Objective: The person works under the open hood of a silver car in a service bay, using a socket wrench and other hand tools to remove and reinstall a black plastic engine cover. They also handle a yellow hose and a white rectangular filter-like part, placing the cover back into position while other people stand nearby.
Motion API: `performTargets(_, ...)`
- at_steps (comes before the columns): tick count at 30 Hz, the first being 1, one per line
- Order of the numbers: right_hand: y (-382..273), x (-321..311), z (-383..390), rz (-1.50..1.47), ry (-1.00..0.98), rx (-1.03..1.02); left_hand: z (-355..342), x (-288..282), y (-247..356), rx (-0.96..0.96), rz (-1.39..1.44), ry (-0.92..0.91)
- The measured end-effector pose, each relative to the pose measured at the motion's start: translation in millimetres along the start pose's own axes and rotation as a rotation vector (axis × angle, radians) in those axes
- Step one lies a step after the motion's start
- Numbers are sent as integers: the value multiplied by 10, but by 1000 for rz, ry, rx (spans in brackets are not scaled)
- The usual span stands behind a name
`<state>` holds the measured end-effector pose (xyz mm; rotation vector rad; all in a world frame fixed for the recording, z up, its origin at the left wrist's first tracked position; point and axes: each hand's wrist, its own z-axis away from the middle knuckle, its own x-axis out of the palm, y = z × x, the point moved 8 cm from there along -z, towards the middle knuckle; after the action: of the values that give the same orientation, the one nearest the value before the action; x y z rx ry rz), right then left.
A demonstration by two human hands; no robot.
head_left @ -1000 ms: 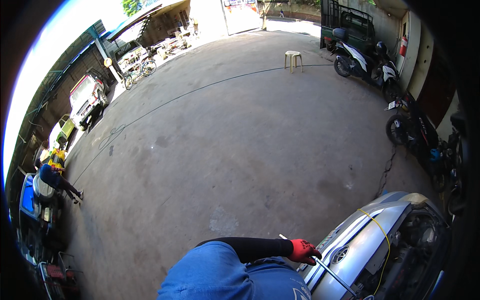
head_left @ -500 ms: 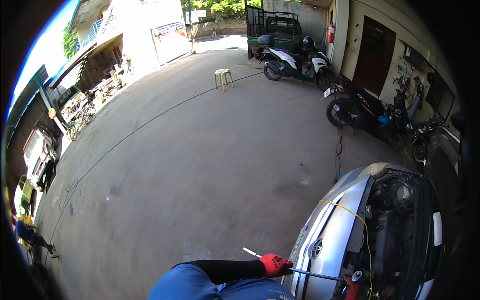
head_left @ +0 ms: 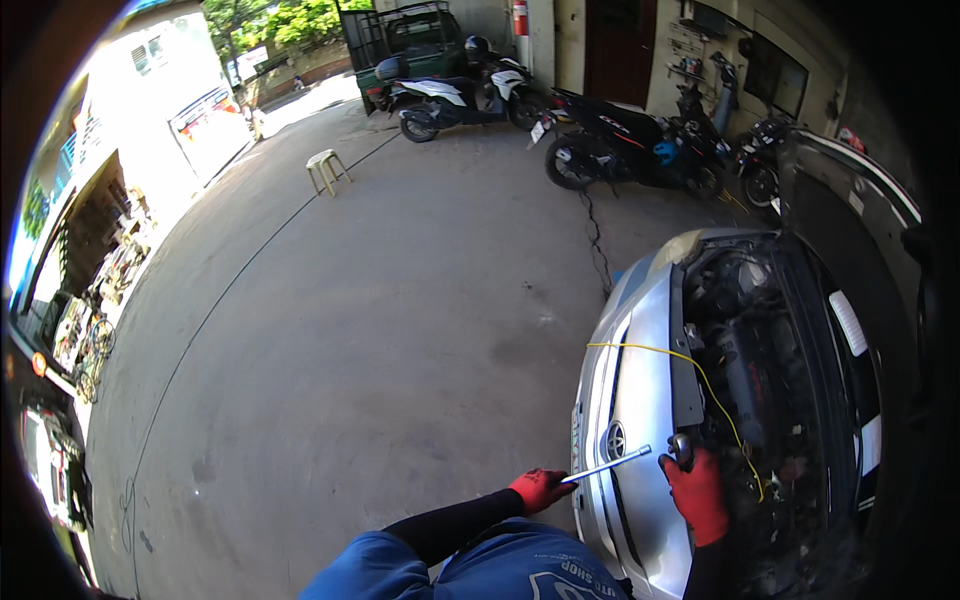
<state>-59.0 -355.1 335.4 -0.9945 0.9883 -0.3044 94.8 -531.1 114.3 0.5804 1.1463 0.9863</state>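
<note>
My left hand [head_left: 541, 489], in a red glove, is closed round a slim silver metal rod [head_left: 610, 467] with a thicker, socket-like tip. The rod slants up to the right across the front of a silver car [head_left: 645, 400]. Just right of its tip is my right hand [head_left: 698, 495], also red-gloved, its fingers closed round a small dark tool with a rounded head [head_left: 682, 448]. Most of that tool is hidden by the glove. The right hand is over the edge of the open engine bay [head_left: 740, 370], near a yellow cord [head_left: 705, 375] draped across the car's front.
The raised hood [head_left: 855, 230] stands at the right. Motorcycles [head_left: 625, 135] are parked along the far wall, with a green vehicle [head_left: 415, 40] behind. A plastic stool [head_left: 328, 170] stands on the concrete, beside a long dark cable [head_left: 225, 290].
My view has turned right, bringing the car farther into it. The rod's silver end now points right instead of left. My right hand has come up into fuller view with the dark tool.
</note>
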Motion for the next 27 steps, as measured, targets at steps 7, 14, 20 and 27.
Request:
performTargets(7,-1887,-124,59,635,93,-492,245,-267,-1120,-286,151,151)
performTargets(14,-3074,487,310,558,-337,-758,33,-326,-1761,-313,246,213)
performTargets(20,-3692,903,675,443,-549,-1039,46,-501,-1883,-342,269,205)
performTargets(27,-3667,920,812,373,-546,-1136,169,-735,-1353,-262,188,293)
